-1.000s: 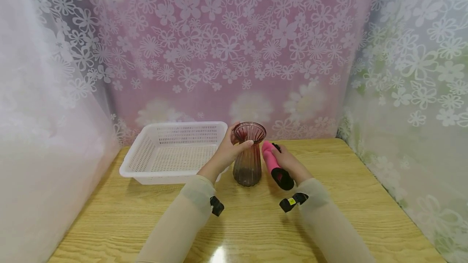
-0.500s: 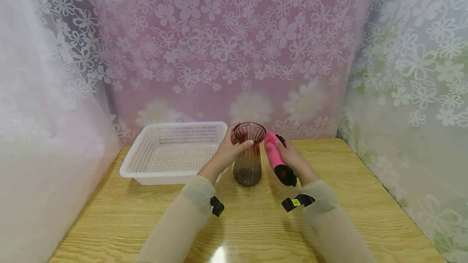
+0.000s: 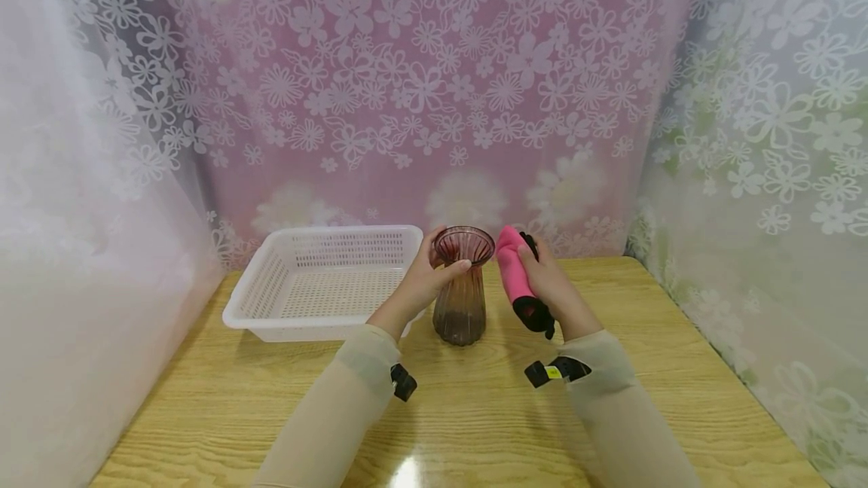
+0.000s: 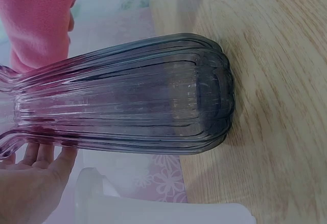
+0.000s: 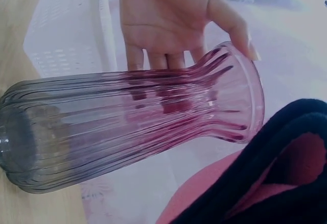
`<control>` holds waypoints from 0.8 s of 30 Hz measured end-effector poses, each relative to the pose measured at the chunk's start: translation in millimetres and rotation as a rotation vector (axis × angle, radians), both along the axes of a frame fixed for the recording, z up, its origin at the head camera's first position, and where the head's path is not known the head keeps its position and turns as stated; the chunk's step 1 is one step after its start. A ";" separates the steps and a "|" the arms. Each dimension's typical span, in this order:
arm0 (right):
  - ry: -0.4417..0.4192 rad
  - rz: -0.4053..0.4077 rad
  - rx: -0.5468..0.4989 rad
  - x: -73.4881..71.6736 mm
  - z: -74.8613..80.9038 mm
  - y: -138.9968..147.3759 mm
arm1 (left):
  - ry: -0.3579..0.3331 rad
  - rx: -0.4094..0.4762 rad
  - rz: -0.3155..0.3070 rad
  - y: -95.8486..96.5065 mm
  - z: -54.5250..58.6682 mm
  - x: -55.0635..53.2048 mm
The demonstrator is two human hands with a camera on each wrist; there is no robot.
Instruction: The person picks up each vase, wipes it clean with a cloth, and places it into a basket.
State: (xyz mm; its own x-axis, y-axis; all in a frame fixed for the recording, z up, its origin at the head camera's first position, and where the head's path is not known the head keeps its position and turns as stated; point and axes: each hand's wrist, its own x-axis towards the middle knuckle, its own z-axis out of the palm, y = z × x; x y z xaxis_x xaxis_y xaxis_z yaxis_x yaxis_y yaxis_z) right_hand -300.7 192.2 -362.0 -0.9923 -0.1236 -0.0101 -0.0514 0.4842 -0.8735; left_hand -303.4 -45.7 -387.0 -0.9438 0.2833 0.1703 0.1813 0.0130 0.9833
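Note:
A ribbed glass vase [image 3: 459, 311], reddish at the flared mouth and smoky grey toward the base, stands upright on the table. My left hand [image 3: 422, 281] grips it around the neck, thumb in front near the rim; in the left wrist view the fingers [image 4: 43, 155] lie along the far side of the glass. To the right of the vase, my right hand [image 3: 552, 288] holds a folded pink fleecy cloth [image 3: 513, 269] with black edging, raised off the table. Up close in the right wrist view, the cloth's black edge [image 5: 286, 147] is near the vase mouth.
A white perforated plastic basket [image 3: 294, 330] stands left of the vase, close behind the left forearm. The wood-grain table [image 3: 475, 428] is bounded by a pink floral curtain [image 3: 407, 111] behind and pale floral curtains on both sides.
My right hand has lifted the pink cloth up and slightly to the right, from beside the vase's body to the level of its rim. The left hand and vase have stayed in place.

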 end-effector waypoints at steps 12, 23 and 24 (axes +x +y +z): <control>0.071 -0.027 -0.099 2.7 8.2 -2.1 | 0.015 -0.002 0.040 0.9 -3.2 -0.5; 0.335 -0.146 -0.218 1.4 1.2 -15.1 | -0.016 -0.027 -0.002 -1.1 1.2 -0.3; 0.378 -0.163 -0.236 0.8 -0.6 -17.3 | -0.021 -0.028 -0.009 -1.5 3.0 0.4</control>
